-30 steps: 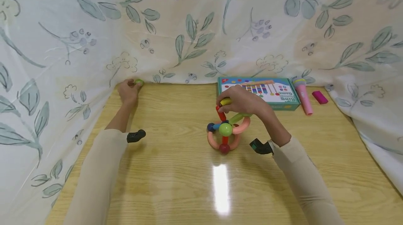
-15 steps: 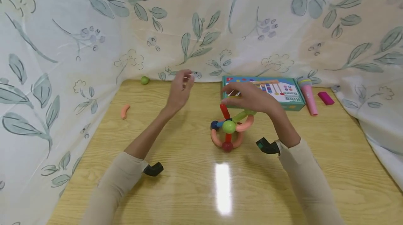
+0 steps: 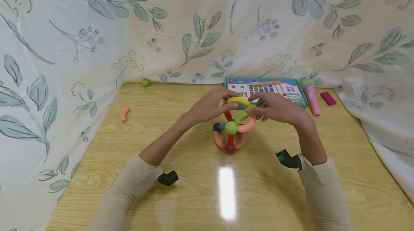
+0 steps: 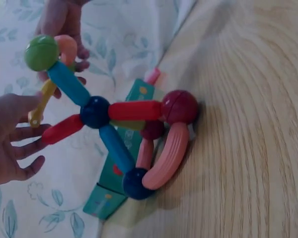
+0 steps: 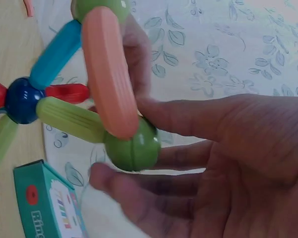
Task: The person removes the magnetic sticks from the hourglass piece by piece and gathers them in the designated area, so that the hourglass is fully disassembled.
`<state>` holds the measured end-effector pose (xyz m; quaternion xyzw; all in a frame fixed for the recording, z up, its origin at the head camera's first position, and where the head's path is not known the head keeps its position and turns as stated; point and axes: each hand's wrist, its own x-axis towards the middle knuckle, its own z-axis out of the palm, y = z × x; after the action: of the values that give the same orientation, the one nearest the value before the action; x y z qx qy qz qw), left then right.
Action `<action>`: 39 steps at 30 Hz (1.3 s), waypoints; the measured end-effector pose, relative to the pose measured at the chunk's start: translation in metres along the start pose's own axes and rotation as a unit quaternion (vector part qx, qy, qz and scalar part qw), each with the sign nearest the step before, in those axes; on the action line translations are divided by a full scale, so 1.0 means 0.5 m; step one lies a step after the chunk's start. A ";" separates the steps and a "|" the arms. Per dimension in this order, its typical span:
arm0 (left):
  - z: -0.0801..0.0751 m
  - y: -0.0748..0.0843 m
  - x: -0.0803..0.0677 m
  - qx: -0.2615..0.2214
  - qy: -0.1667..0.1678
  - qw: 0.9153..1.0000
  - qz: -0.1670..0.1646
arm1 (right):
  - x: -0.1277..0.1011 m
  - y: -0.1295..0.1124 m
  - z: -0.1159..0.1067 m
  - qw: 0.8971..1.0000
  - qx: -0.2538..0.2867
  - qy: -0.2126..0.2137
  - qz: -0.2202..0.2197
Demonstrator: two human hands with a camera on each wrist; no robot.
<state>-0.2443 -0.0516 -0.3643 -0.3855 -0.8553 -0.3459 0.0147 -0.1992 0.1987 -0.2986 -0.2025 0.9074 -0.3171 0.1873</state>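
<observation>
At the top of the toy frame (image 3: 231,138), the left hand (image 3: 208,107) is pinching the yellow stick (image 3: 239,100); the right hand (image 3: 275,107) is gripping the rear green ball (image 5: 133,148), presumably for steadiness.

Pink microphone (image 3: 312,100) beside game box (image 3: 275,86)

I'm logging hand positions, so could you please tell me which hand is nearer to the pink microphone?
The right hand is nearer, to the left of the pink microphone without touching it; the left hand is farther left, beyond the right hand.
</observation>
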 end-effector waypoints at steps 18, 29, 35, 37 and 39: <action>0.003 0.005 0.014 0.126 0.088 0.988 0.021 | -0.004 -0.007 0.001 0.998 -0.046 0.017 -0.026; -0.013 -0.023 -0.063 0.158 0.138 0.969 -0.132 | 0.006 -0.013 0.005 0.999 -0.031 0.008 -0.014; -0.054 -0.077 -0.147 0.204 0.155 0.939 -0.229 | 0.005 -0.009 0.003 1.000 -0.027 0.000 -0.009; -0.073 -0.099 -0.181 0.210 0.168 0.928 -0.258 | 0.004 -0.010 0.001 0.999 -0.030 0.000 -0.012; -0.091 -0.120 -0.217 0.216 0.178 0.917 -0.285 | 0.004 -0.011 -0.001 0.999 -0.034 0.001 -0.017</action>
<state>-0.2194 -0.1774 -0.3961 -0.0447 -0.9660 -0.2053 0.1507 -0.1998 0.1938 -0.2951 -0.2242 0.9143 -0.2890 0.1742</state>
